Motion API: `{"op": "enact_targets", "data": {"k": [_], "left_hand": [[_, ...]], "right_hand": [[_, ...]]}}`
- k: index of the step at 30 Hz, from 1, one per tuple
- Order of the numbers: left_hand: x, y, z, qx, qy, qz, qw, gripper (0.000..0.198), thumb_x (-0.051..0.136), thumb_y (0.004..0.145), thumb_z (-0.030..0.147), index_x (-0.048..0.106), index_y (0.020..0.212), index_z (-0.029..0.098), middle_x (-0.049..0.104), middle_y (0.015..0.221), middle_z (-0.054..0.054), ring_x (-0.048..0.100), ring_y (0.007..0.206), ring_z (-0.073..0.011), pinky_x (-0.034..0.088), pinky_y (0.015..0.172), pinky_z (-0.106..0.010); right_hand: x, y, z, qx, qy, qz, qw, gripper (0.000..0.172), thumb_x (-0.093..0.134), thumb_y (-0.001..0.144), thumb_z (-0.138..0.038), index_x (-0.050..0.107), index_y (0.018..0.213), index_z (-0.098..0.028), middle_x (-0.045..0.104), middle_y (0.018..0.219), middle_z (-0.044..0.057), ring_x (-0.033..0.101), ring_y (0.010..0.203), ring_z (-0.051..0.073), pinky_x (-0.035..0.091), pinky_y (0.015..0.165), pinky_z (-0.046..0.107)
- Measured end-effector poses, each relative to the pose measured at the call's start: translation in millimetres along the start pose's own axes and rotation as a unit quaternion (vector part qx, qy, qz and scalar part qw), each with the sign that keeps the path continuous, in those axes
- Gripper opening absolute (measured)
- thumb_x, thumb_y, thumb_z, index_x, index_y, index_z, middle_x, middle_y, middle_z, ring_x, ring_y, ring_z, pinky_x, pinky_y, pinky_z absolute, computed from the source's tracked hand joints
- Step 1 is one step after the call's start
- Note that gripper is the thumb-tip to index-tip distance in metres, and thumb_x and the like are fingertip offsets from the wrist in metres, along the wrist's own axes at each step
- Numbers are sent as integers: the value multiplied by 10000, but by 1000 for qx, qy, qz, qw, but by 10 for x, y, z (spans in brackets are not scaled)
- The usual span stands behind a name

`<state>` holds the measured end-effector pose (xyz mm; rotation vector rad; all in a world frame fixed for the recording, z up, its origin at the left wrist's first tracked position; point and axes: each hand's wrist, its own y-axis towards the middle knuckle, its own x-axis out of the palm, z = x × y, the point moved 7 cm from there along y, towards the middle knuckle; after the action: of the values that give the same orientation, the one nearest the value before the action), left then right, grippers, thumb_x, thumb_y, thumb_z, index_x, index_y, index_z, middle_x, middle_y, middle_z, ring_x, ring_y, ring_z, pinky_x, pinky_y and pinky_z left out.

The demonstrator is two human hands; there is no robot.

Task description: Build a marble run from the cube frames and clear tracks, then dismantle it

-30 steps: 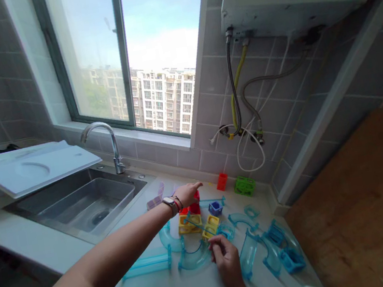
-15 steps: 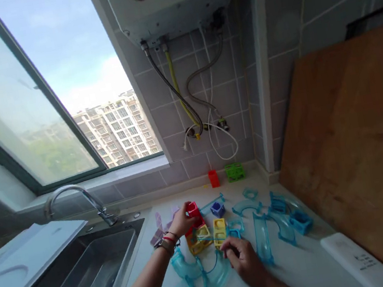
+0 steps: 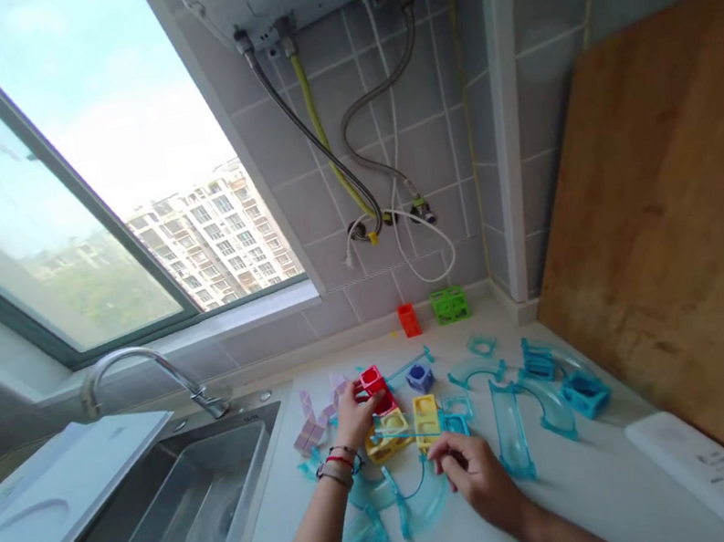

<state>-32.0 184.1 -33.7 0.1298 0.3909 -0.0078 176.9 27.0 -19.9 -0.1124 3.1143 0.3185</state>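
My left hand has its fingers closed around a red cube block. More red shows just below that block, partly hidden by the fingers. My right hand is curled with thumb and fingers together, near the lower end of an upright yellow block. What those fingers hold, if anything, I cannot make out. A thin blue rod crosses in front of the yellow pieces towards the right fingers. Another yellow block lies below the left hand. Clear blue curved track lies between both forearms.
A purple block and pale purple pieces lie near the left hand. Blue track pieces spread to the right. An orange-red block and a green block stand by the wall. A sink is at left.
The view has tilted downwards, so the counter pieces appear shifted right and the heater sits higher. My left hand stays on the red block; my right hand stays curled by the yellow block.
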Motion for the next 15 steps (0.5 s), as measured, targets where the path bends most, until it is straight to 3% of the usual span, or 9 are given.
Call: {"op": "enact_targets", "data": {"k": [6,15], "left_hand": [[5,-4,-50,-10,-6,10,1000,390,773,739,318,616,1054,151,728,1092,-121,730,849,-210,591,722,-325],[-6,4,-99,1,-6,20,1000,425,791,710,336,628,1057,154,727,1106,-122,730,875,-219,584,772,-354]], "right_hand": [[-1,-20,71,29,28,1,999,191,528,856,-280,685,860,-171,630,695,9,544,532,135,444,497,235],[7,-24,108,21,14,-9,1000,190,524,867,-282,684,875,-179,638,715,14,557,542,141,461,506,245]]}}
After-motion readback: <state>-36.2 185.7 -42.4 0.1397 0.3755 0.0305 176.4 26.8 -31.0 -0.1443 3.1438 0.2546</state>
